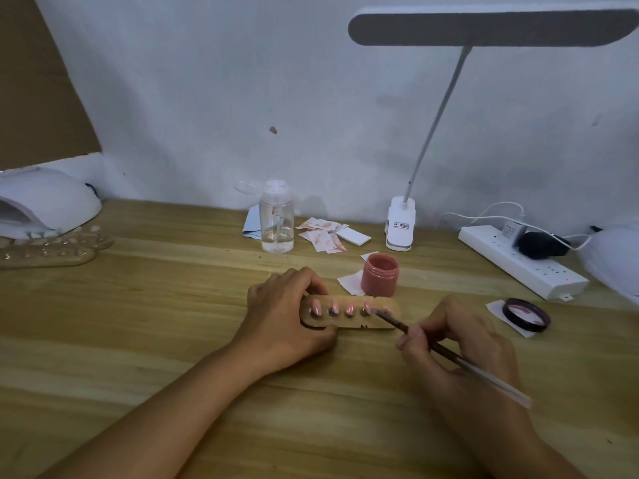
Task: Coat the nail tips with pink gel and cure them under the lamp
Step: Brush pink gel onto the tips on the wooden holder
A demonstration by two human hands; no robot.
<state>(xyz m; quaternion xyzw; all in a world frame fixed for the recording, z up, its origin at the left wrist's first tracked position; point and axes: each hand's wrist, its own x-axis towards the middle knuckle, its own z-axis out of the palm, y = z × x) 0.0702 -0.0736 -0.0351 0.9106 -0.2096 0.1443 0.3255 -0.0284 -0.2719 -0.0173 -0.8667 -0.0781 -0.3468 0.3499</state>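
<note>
A person works at a wooden counter [173, 305] with a row of pink nail tips [349, 310] standing in a flat, round-ended wooden holder [366, 326]. The holder's long axis runs left to right in front of them. The left grip [287, 316] clasps the holder's left end, fingers curled over the far edge and thumb at the near one. The right grip [456, 344] pinches a thin brush [394, 323] like a pen, its dark ferrule slanting up and left from the lower right. The bristles meet the row near its right end, though which of the last two tips they touch cannot be told.

The coated tips look glossy and wet. An open jar of pink gel [379, 275], ribbed at the neck, stands just behind the holder's right end, nearer the brush hand. Its dark lid [527, 314] lies on paper further right. The domed white curing lamp [45, 202] sits well apart at the far left, on the side of the left grip, which would likely carry the holder there lengthwise.
</note>
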